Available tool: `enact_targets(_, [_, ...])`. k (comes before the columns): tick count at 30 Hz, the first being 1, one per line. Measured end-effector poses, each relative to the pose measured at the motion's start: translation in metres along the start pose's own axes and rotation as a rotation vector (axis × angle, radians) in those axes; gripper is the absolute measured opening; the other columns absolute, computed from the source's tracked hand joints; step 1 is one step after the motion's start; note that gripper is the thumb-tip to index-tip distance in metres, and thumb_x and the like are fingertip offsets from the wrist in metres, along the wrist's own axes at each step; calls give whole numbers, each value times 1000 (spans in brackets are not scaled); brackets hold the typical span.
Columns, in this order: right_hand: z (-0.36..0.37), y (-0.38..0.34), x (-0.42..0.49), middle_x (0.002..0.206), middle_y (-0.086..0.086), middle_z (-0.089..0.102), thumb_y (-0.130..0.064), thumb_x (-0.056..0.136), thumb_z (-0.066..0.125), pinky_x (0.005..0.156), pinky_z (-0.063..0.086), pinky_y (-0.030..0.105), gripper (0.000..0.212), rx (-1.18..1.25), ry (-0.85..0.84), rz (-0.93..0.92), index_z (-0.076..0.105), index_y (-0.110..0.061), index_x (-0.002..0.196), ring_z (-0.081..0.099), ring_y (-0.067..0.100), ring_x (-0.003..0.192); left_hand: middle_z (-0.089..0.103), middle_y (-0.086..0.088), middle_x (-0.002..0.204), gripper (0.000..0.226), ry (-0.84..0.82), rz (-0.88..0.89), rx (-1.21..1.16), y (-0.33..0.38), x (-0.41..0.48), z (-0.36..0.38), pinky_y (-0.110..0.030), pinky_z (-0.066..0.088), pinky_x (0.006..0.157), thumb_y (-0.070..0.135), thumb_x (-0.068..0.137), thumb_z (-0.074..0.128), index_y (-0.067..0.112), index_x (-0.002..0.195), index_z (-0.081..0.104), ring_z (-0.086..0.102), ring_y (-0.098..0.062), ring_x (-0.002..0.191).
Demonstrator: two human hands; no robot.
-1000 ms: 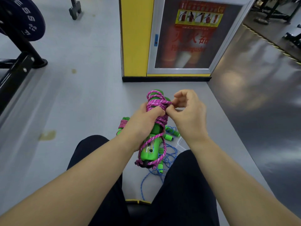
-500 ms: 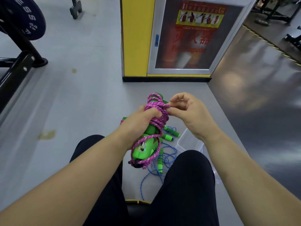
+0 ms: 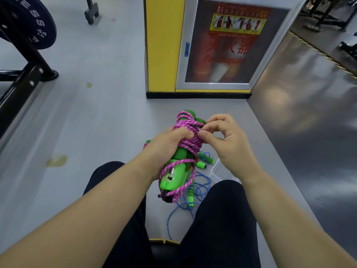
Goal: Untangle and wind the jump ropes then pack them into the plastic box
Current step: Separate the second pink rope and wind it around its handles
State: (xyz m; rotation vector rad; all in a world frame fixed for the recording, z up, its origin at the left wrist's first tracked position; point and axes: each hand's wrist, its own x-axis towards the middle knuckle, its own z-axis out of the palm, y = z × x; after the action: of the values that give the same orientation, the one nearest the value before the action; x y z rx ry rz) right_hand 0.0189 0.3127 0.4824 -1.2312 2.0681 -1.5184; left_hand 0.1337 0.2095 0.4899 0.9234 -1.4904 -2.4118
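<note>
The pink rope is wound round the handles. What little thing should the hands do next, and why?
Probably tuck the strand under the coils. The right hand pinches the pink rope beside its coils, while the left hand grips the wound green handles. Tucking should stop it unwinding before it goes in the plastic box.

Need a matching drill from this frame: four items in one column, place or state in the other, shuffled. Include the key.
Column 1
1. pink rope
2. blue rope
3. plastic box
4. left hand

Column 2
A. loose tangle on the floor
B. grips the green handles
C. wound round the green handles
D. clear, on the floor, mostly hidden behind the right forearm

Pairs: 1-C, 2-A, 3-D, 4-B
</note>
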Motion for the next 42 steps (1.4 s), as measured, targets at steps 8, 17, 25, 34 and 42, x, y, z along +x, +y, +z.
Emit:
enact_targets(8, [-23, -4, -10, 96, -12, 44, -35, 87, 58, 80, 43, 15, 12, 14, -262, -66, 56, -31, 76, 48, 2, 85, 68, -20, 88, 33, -1, 126, -64, -3, -1, 1, -42, 55, 65, 11, 82, 57, 22, 113, 58, 65, -37, 69])
enact_targets(17, [-23, 24, -26, 90, -4, 65, -54, 70, 71, 80, 55, 29, 37, 544, -165, 132, 60, -21, 84, 64, 13, 90, 67, -18, 89, 38, -171, 153, -104, -6, -4, 8, -48, 57, 72, 14, 70, 67, 21, 106, 58, 67, -34, 72])
enact_targets(25, [-27, 12, -26, 87, -12, 56, -40, 80, 67, 70, 49, 14, 17, -23, -19, -79, 63, -28, 68, 58, 6, 82, 72, -13, 91, 50, -181, 132, 42, -10, -3, -5, -37, 56, 64, 29, 69, 66, 27, 118, 53, 70, -33, 78])
enact_targets(34, [-8, 2, -19, 83, 1, 57, -20, 61, 74, 54, 50, 20, 20, 410, -6, 115, 66, -16, 79, 59, 11, 68, 70, -14, 108, 51, -258, 95, 194, -7, 2, -6, -45, 51, 93, 23, 68, 74, 14, 116, 58, 67, -31, 100])
enact_targets(42, [-8, 11, -18, 92, -4, 47, -52, 56, 80, 68, 49, 18, 30, 451, -36, 56, 74, -34, 80, 53, 8, 82, 71, -19, 90, 42, -362, -27, -11, -13, 7, -12, -38, 58, 69, 7, 60, 60, 3, 101, 62, 69, -29, 75])
